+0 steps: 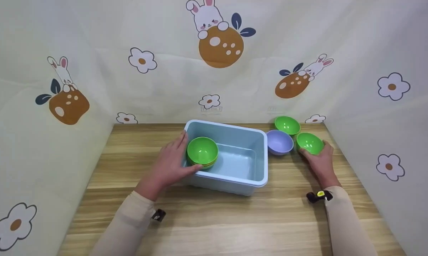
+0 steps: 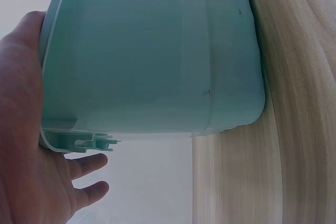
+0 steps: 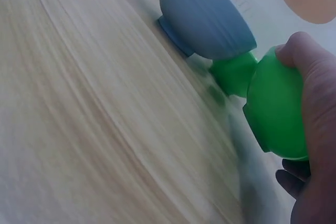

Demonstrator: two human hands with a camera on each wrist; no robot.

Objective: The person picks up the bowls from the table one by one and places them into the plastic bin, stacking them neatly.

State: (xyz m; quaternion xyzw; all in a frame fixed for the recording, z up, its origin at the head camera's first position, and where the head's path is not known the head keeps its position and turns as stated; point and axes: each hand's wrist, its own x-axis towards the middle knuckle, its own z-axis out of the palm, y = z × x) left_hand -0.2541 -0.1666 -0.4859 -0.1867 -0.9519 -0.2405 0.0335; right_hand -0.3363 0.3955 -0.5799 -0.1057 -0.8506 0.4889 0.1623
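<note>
- Tabletop, wood-grained, runs out of frame nearest you.
- Your left hand spreads wide at the smooth blue bin.
- Inside, a nested bowl stack mostly hides its lower layers.
- Your right hand pinches the glossy green bowl, right of the bin.
- Footed purple bowl partly blocks the far green bowl.
</note>
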